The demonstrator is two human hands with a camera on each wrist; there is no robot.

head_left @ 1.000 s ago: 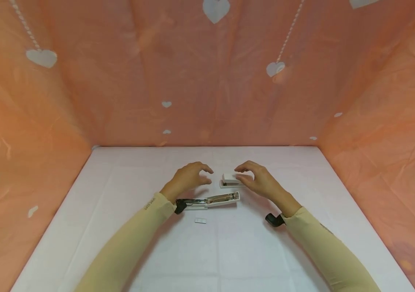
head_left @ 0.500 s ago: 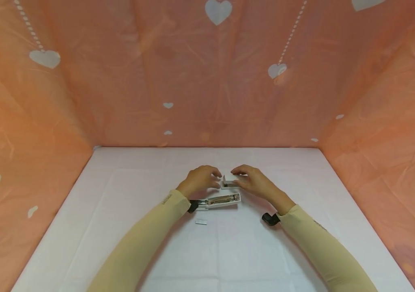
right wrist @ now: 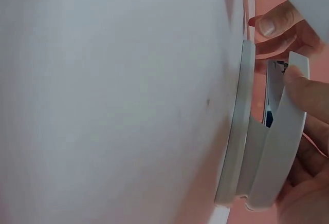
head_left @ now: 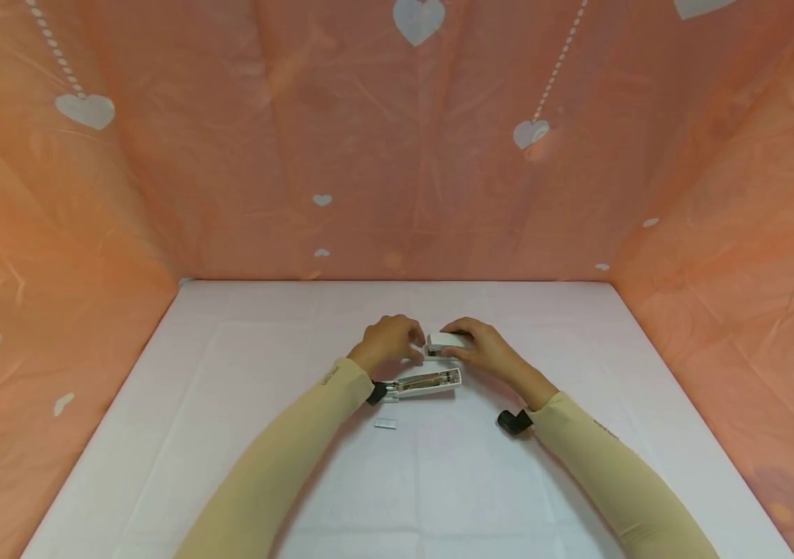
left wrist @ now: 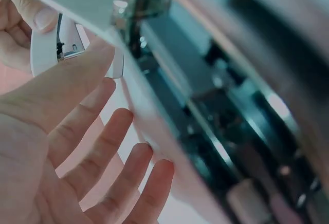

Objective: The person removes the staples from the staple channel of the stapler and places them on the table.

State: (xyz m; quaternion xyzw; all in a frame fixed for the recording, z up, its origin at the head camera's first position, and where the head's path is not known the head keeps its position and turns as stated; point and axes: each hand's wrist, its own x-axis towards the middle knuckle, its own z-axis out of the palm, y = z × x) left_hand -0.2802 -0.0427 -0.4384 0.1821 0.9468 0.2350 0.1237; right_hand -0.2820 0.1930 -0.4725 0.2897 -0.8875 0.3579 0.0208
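A white stapler sits at the middle of the table, its staple end toward my left hand. My right hand grips its upper arm, thumb on the near side and fingers behind. My left hand is at the stapler's left end, its fingers spread and gently bent, holding nothing. In the left wrist view its thumb overlaps the stapler's end. Nearer to me lies a second stapler, hinged wide with its metal inside showing; the left wrist partly hides it.
A small strip of staples lies in front of the opened stapler. White cloth covers the table. Orange curtains with white hearts close in the back and both sides. Black wrist cameras hang under the sleeves.
My left hand has moved right, up to the stapler's end. My right hand has come down around the stapler's upper arm and now grips it. The opened stapler and staples have stayed put.
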